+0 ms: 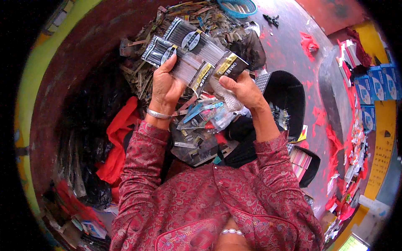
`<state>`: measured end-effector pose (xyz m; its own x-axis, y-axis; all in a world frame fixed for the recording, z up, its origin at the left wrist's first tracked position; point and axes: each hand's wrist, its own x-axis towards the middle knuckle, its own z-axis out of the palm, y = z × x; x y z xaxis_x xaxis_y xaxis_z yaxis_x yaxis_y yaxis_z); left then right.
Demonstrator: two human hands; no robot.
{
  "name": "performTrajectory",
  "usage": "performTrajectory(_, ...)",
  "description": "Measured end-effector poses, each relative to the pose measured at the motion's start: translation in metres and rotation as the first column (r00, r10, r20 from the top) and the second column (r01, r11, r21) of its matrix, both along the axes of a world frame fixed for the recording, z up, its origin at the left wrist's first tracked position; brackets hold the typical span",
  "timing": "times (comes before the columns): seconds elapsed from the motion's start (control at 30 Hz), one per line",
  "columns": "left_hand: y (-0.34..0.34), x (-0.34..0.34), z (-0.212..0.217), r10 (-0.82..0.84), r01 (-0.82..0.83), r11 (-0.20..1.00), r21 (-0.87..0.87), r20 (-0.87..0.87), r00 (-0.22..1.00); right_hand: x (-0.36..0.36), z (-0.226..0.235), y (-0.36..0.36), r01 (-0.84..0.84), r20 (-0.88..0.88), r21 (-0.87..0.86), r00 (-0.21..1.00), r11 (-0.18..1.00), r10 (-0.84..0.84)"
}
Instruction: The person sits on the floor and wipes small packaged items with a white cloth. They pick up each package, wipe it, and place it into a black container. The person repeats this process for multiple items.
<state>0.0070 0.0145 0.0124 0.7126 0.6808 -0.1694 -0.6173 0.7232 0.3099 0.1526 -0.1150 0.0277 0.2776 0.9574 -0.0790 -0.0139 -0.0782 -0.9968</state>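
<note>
Above the lap, both hands (167, 85) (243, 90) clasped on clear, black-and-yellow-labelled packets (194, 56)

Both forearms reach forward, left hand (166, 85) and right hand (241, 89) raised, each grip closed.

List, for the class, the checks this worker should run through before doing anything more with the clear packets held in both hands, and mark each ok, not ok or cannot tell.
1. Left hand grips the clear packets: ok.
2. Right hand grips their black, yellow-banded end: ok.
3. Packets lined up evenly: not ok, they are staggered.
4. Packets sealed: cannot tell.
5. Loose pile of packets close below: ok.
6. Black container within reach: ok, beside the right forearm.
</note>
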Motion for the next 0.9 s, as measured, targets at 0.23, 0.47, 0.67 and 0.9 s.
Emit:
performTrajectory(0.23, 0.001, -0.001, -0.010, -0.130, 0.140, 0.987, -0.084, 0.111, 0.985, 0.013, 0.000, 0.000, 0.231, -0.036, -0.074, 0.972, 0.970, -0.234)
performTrajectory(0.47, 0.000, 0.003, -0.017, -0.140, 0.158, 0.983, 0.094, -0.175, 0.975, 0.043, 0.021, -0.017, 0.239, -0.520, -0.073, 0.820, 0.968, -0.242)
performTrajectory(0.67, -0.017, 0.011, -0.013, -0.087, 0.087, 0.996, 0.001, 0.013, 0.996, 0.007, 0.004, 0.001, 0.135, -0.528, -0.297, 0.801, 0.945, -0.280)
performTrajectory(0.9, -0.013, 0.011, -0.011, -0.084, 0.089, 0.995, 0.042, -0.092, 0.992, 0.007, -0.003, 0.000, 0.033, -0.460, -0.226, 0.877, 0.974, -0.136)
